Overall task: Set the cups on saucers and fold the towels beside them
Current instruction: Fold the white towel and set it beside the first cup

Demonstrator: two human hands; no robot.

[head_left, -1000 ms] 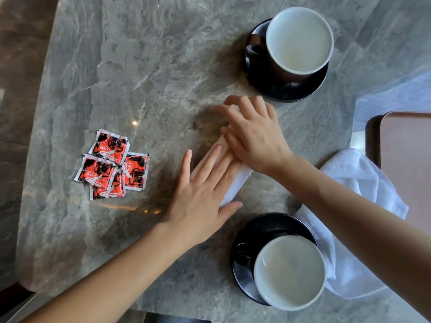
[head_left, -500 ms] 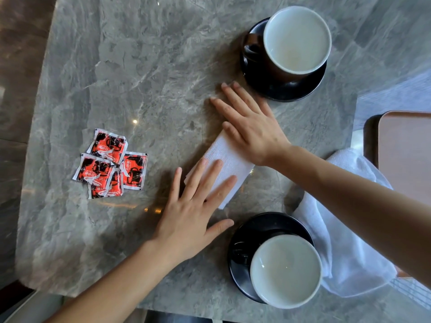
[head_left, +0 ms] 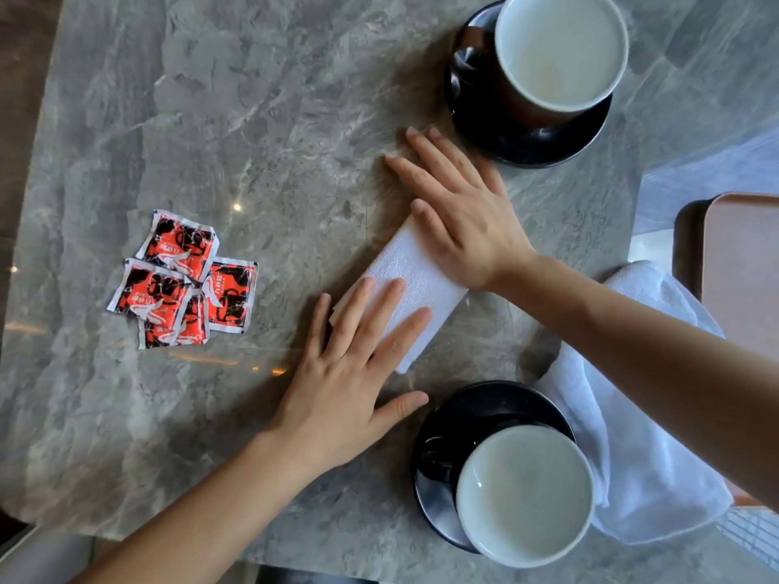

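A small white towel (head_left: 411,280), folded into a narrow strip, lies diagonally on the grey marble table (head_left: 253,120). My left hand (head_left: 345,373) rests flat with spread fingers on its near end. My right hand (head_left: 459,208) lies flat over its far end. A dark cup with a white inside (head_left: 556,48) stands on a black saucer (head_left: 548,137) at the far right. A second cup (head_left: 525,495) stands on a black saucer (head_left: 484,406) at the near right. A loose, unfolded white towel (head_left: 640,457) lies crumpled to the right of the near saucer.
Several red and black sachets (head_left: 185,280) lie in a cluster at the left of the table. A brown tray (head_left: 742,267) sits beyond the table's right edge. The table's near edge runs just below the near cup.
Both hands have slid apart along the folded towel, the left toward me and the right away, so more of the white strip shows between them.
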